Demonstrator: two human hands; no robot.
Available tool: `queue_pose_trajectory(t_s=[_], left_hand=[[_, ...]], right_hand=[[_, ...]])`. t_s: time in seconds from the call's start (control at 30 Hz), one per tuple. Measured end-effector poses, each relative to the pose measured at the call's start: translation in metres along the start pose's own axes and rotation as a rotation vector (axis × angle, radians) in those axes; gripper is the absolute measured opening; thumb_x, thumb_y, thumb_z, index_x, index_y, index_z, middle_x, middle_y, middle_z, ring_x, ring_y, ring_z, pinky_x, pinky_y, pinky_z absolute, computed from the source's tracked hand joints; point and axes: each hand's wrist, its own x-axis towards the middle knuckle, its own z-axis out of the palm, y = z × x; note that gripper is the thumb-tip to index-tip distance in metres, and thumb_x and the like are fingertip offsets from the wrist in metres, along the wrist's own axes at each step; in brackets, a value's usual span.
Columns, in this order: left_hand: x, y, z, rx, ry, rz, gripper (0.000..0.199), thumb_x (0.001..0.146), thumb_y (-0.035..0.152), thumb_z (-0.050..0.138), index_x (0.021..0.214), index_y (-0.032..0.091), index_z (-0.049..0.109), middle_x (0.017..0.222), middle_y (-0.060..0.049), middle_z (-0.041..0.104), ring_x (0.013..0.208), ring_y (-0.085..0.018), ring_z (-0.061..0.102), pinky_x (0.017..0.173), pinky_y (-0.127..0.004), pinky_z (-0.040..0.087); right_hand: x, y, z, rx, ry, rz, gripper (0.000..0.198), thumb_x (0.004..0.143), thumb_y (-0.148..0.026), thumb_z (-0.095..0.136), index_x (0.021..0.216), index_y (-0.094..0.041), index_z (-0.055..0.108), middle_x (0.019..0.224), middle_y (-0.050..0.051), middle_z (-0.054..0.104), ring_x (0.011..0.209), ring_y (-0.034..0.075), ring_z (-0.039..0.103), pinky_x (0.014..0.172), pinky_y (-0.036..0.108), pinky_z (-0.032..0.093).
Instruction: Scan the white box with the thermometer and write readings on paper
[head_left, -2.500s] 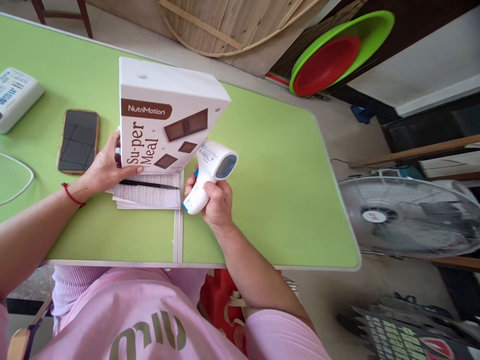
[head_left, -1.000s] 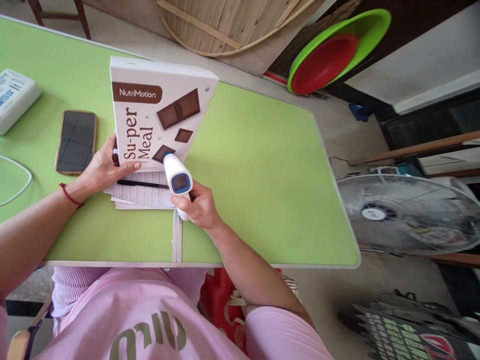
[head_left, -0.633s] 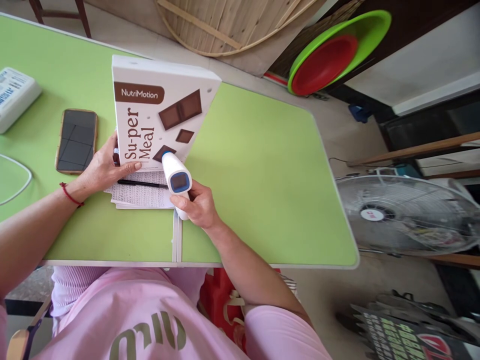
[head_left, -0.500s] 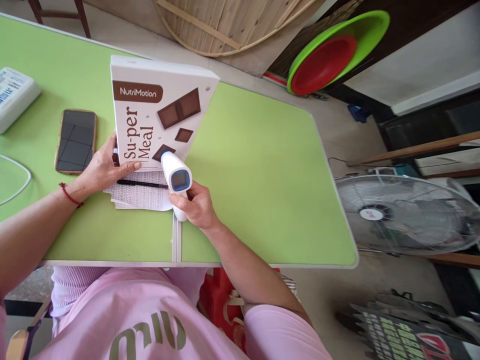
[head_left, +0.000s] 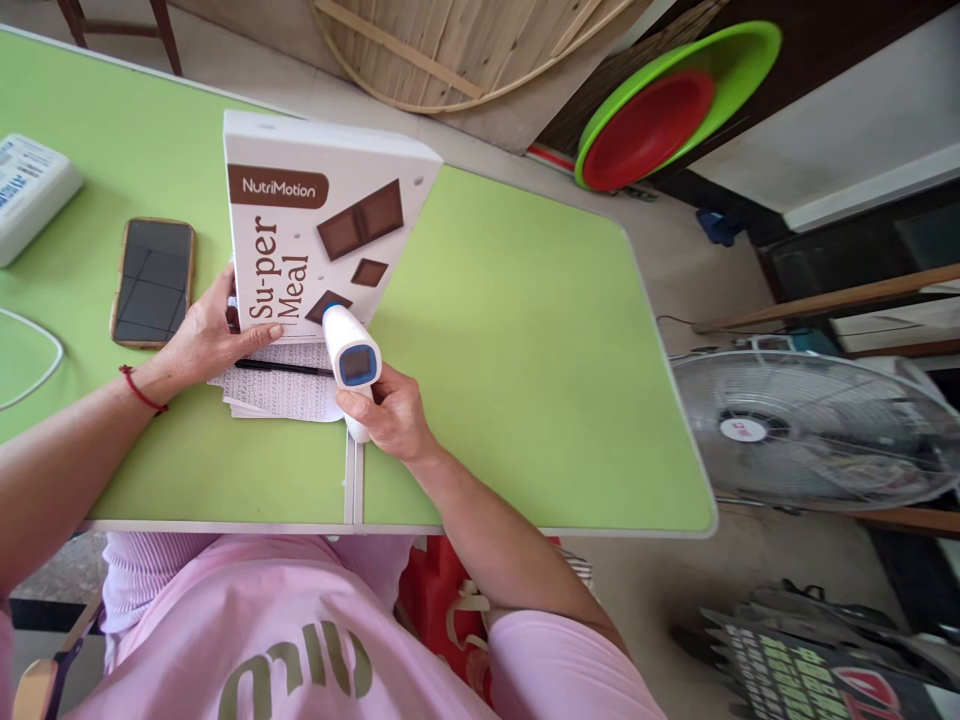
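My left hand [head_left: 214,328] grips the lower left corner of a white box [head_left: 289,235] marked "NutriMotion Su-per Meal", thumb on its front, other fingers partly hidden behind. The box stands tilted, with brown chocolate pieces printed on it. My right hand [head_left: 390,413] is closed round the handle of a white and blue infrared thermometer [head_left: 351,345]. Its front end points at the lower part of the box; whether it touches cannot be told. Beneath the box lie sheets of handwritten paper [head_left: 277,395], with a black pen [head_left: 285,367] across them.
A smartphone [head_left: 154,280] lies left of the box on the green table [head_left: 525,380]. A white case [head_left: 30,195] and a white cable [head_left: 56,350] are farther left. Beyond the table's right edge stands a fan [head_left: 810,430]. Green and red basins [head_left: 649,130] lean at the back.
The thermometer's rear end has shifted very slightly left and its screen looks darker. The box sits a touch farther right in view. Both hands keep their hold.
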Motion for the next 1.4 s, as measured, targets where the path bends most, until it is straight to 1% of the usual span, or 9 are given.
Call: queue_pose_trajectory(t_s=[0.1,0.23,0.4,0.6,0.8,1.03,1.13,1.27,1.4], left_hand=[[0.0,0.0001,0.0004,-0.019,0.014,0.009,0.09,0.079,0.085,0.088,0.142,0.024,0.064,0.144,-0.014,0.074,0.127,-0.045,0.074,0.106,-0.058,0.067],[0.0,-0.0014,0.001,-0.031,0.019,-0.015,0.094,0.077,0.085,0.09,0.143,0.024,0.063,0.142,-0.015,0.074,0.126,-0.045,0.074,0.102,-0.057,0.068],[0.0002,-0.0015,0.0008,-0.032,0.011,-0.012,0.091,0.078,0.085,0.09,0.142,0.025,0.064,0.142,-0.014,0.074,0.125,-0.045,0.075,0.101,-0.056,0.069],[-0.0002,-0.0004,-0.0006,-0.007,-0.002,0.003,0.088,0.083,0.084,0.086,0.143,0.024,0.064,0.143,-0.015,0.074,0.125,-0.044,0.075,0.102,-0.058,0.068],[-0.0003,-0.0033,-0.0007,0.001,-0.002,-0.017,0.094,0.079,0.086,0.087,0.146,0.025,0.063,0.141,-0.014,0.076,0.121,-0.043,0.077,0.095,-0.053,0.071],[0.0003,-0.0019,0.0004,0.024,0.01,0.019,0.091,0.082,0.086,0.085,0.142,0.022,0.064,0.142,-0.016,0.075,0.122,-0.042,0.077,0.1,-0.052,0.069],[0.0005,-0.0024,0.0017,-0.001,0.017,0.027,0.089,0.082,0.086,0.085,0.141,0.022,0.064,0.14,-0.016,0.076,0.121,-0.041,0.077,0.095,-0.048,0.071],[0.0007,-0.0037,0.0016,0.026,0.024,0.044,0.087,0.084,0.084,0.084,0.141,0.022,0.064,0.141,-0.016,0.076,0.121,-0.041,0.077,0.094,-0.049,0.071],[0.0007,-0.0043,0.0007,0.031,0.018,0.033,0.086,0.084,0.084,0.084,0.141,0.022,0.064,0.14,-0.016,0.076,0.116,-0.04,0.079,0.09,-0.048,0.071]], right_hand=[[-0.0009,0.0005,0.0004,-0.015,0.007,0.004,0.041,0.074,-0.059,0.086,0.076,-0.025,0.063,0.067,-0.003,0.061,0.061,0.014,0.05,0.056,0.03,0.048],[0.0,0.002,0.0002,-0.013,0.013,-0.001,0.043,0.073,-0.062,0.086,0.078,-0.025,0.064,0.068,-0.003,0.061,0.062,0.014,0.051,0.057,0.03,0.049],[0.0007,0.003,-0.0007,0.002,0.007,0.003,0.04,0.073,-0.059,0.086,0.076,-0.025,0.066,0.069,-0.002,0.062,0.063,0.014,0.05,0.057,0.03,0.048],[-0.0002,0.0018,-0.0018,-0.017,-0.015,-0.035,0.037,0.077,-0.057,0.084,0.078,-0.025,0.064,0.068,-0.003,0.06,0.061,0.014,0.05,0.056,0.03,0.047],[0.001,0.0016,-0.0037,0.01,-0.035,-0.025,0.033,0.077,-0.051,0.085,0.079,-0.025,0.064,0.071,-0.003,0.062,0.063,0.014,0.052,0.057,0.031,0.049],[0.0005,0.0034,-0.0051,-0.023,-0.021,-0.063,0.032,0.076,-0.05,0.084,0.079,-0.025,0.063,0.068,-0.004,0.062,0.06,0.014,0.053,0.056,0.029,0.048],[0.0003,0.0019,-0.005,-0.027,-0.017,-0.035,0.035,0.075,-0.052,0.083,0.078,-0.025,0.062,0.068,-0.004,0.061,0.06,0.014,0.051,0.056,0.029,0.047],[0.001,0.0003,-0.0055,-0.024,-0.032,-0.018,0.036,0.076,-0.054,0.083,0.079,-0.025,0.06,0.07,-0.004,0.061,0.061,0.013,0.051,0.057,0.029,0.048],[0.0019,0.0,-0.0058,-0.031,-0.047,-0.025,0.037,0.075,-0.053,0.083,0.079,-0.026,0.058,0.069,-0.004,0.06,0.061,0.013,0.051,0.056,0.029,0.048]])
